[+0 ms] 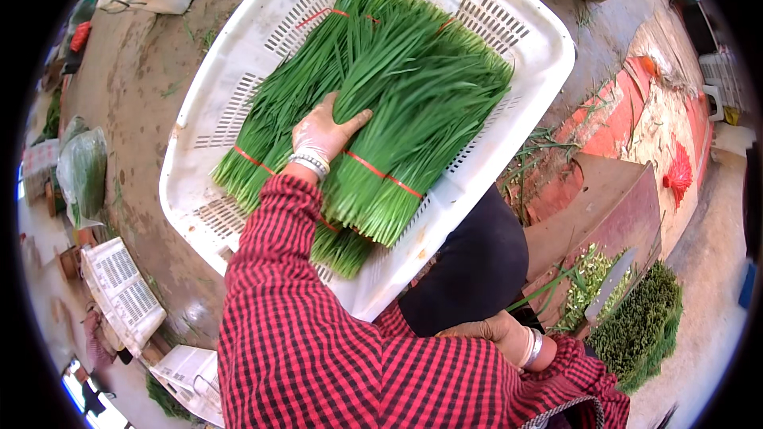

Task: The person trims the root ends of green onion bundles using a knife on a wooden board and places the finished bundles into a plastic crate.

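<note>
My left hand (322,131), in a thin pale glove, reaches into a white plastic crate (548,47). Its fingers are closed on a bundle of garlic chives (397,151), their tips partly hidden among the leaves. A red band ties that bundle near its pale cut ends. Other tied bundles (266,127) lie beside and under it, stems toward the crate's ends. Against my dark-trousered leg (477,258), below the crate, rests my right hand (497,332). My sleeve and its angle hide most of its fingers, and no held thing shows there.
At right, a wooden box (592,198) stands near a knife (610,284), chive trimmings (584,278) and a dark green heap of chives (644,326). Red ties (678,174) hang on the board beyond. Other white crates (123,290) and a bagged green bundle (82,170) lie left.
</note>
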Demonstrator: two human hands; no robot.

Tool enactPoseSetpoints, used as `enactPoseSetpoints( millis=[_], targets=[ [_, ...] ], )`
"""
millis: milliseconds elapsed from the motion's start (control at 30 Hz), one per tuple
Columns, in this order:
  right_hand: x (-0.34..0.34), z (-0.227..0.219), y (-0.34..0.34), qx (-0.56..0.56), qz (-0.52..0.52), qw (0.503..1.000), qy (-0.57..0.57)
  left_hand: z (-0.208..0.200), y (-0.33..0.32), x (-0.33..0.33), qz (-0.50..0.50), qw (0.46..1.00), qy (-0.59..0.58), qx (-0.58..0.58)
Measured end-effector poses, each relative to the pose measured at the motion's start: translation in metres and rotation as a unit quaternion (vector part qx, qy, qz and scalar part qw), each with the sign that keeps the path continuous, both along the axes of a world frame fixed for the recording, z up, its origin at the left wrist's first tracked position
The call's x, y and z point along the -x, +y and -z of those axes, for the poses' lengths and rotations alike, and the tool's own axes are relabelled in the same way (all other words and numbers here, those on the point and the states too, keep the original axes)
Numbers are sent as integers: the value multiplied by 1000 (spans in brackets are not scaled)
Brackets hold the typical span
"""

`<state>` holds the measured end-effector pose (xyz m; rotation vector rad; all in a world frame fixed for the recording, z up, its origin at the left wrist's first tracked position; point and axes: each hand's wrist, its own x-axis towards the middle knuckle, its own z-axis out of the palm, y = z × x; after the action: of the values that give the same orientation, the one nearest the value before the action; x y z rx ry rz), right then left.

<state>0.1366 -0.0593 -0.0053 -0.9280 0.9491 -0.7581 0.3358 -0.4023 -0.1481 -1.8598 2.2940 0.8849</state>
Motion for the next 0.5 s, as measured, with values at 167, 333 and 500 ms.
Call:
enactPoseSetpoints(
  millis=[167, 333, 500],
  targets=[
    [2, 3, -1, 11, -8, 1000, 17, 9, -3, -9, -1, 1000, 5, 19],
    [2, 16, 11, 38, -1, 999, 23, 16, 23, -37, -89, 971, 215, 55],
    [4, 8, 10, 8, -23, 1000, 16, 13, -26, 4, 1, 996, -73, -56]
  ],
)
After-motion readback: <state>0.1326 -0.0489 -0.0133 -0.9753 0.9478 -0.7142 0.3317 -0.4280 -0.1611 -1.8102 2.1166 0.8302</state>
